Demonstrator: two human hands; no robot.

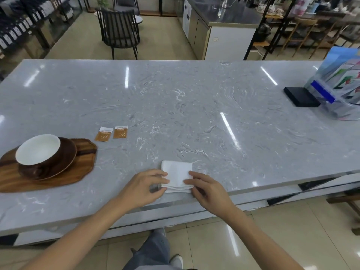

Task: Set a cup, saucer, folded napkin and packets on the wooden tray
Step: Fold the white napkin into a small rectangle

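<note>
A white folded napkin lies near the front edge of the grey marble counter. My left hand pinches its near left corner, and my right hand holds its near right edge. At the far left, a wooden tray carries a brown saucer with a brown cup, white inside, on it. Two brown and white packets lie flat on the counter just beyond the tray's right end.
A black box and a clear stand of leaflets sit at the counter's right end. Behind the counter stand a dark chair, a steel cabinet and shelves.
</note>
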